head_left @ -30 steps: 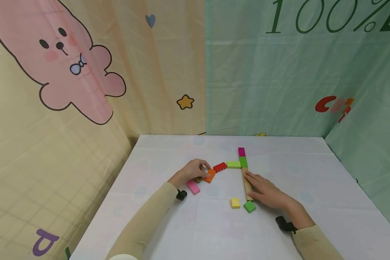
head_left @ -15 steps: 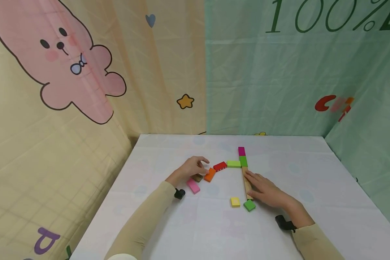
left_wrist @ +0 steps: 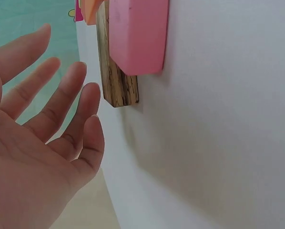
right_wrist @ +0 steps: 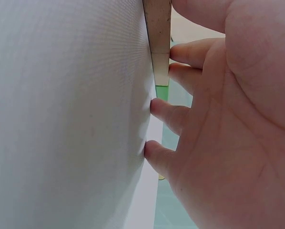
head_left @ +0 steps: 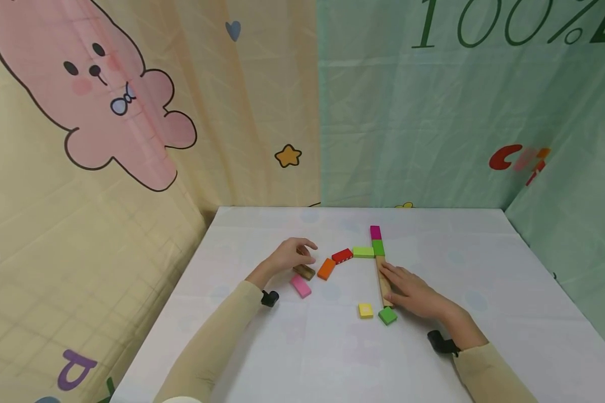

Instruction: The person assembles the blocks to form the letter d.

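Observation:
My left hand hovers with loosely bent fingers just above a brown wood-grain block, holding nothing. In the left wrist view its fingers are apart from that block and from the pink block. An orange block, a red block and a light green block continue the bent row to the right. My right hand touches the plain wooden strip with its fingertips; the right wrist view shows a seam across the wood. Beyond the strip lie a green block and a magenta block.
A yellow block and another green block lie at the near end of the strip. Everything is on a white-covered table, backed by printed curtains. Each wrist wears a small black camera.
My left hand has let go of the orange block and drawn back leftward, uncovering more of the brown block. The right hand stays at the wooden strip.

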Demonstrator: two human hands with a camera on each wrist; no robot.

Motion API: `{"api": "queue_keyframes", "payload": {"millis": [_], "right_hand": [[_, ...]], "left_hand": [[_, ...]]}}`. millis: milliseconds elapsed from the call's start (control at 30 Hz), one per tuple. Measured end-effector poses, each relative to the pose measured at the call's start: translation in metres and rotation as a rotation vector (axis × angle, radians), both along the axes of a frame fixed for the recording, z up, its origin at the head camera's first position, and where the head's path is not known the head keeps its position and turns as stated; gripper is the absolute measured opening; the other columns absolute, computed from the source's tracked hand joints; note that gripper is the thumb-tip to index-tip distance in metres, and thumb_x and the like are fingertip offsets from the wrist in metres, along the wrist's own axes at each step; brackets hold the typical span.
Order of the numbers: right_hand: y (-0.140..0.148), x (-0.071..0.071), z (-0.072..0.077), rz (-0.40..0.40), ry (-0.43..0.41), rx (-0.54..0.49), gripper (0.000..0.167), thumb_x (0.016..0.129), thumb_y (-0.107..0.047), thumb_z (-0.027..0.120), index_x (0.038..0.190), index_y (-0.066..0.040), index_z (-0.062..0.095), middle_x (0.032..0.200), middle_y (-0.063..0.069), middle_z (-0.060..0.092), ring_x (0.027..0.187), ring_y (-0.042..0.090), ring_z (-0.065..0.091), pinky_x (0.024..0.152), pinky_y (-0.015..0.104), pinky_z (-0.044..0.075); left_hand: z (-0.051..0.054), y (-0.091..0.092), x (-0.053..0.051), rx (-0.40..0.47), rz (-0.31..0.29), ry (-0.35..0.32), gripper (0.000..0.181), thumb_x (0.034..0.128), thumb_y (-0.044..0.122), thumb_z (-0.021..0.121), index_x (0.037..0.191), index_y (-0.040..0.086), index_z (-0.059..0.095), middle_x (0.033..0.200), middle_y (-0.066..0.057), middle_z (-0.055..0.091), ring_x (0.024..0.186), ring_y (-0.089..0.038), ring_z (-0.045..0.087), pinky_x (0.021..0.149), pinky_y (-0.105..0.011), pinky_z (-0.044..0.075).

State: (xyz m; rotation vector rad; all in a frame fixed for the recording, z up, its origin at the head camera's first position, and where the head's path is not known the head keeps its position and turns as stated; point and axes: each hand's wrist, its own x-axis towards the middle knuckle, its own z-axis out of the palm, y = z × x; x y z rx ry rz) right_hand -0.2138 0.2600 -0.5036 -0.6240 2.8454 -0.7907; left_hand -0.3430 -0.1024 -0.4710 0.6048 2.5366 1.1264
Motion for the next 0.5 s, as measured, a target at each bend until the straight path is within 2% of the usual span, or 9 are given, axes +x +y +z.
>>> {"api": "queue_keyframes", "payload": {"millis": [333, 500], "right_hand": [[0.001, 0.0, 0.0, -0.002, -0.007, 0.001, 0.076, 0.101, -0.043, 0.059, 0.161, -0.012, 0.024, 0.166, 0.011, 0.02, 0.147, 0.045, 0.02, 0.11, 0.07, 0.021], [0.001, 0.0, 0.0, 0.001, -0.001, -0.006, 0.075, 0.101, -0.04, 0.06, 0.161, -0.011, 0.025, 0.166, 0.012, 0.02, 0.147, 0.045, 0.02, 0.11, 0.07, 0.021]], "left_hand": [[-0.003, -0.018, 0.005, -0.059, -0.009, -0.003, 0.027, 0.093, 0.017, 0.074, 0.119, 0.015, 0.073, 0.102, -0.003, 0.065, 0.095, -0.024, 0.057, 0.08, -0.035, 0.05], [-0.007, -0.022, 0.006, -0.107, -0.014, 0.016, 0.028, 0.0913, 0.021, 0.076, 0.118, 0.016, 0.073, 0.101, -0.003, 0.064, 0.093, -0.022, 0.056, 0.078, -0.034, 0.049]]}}
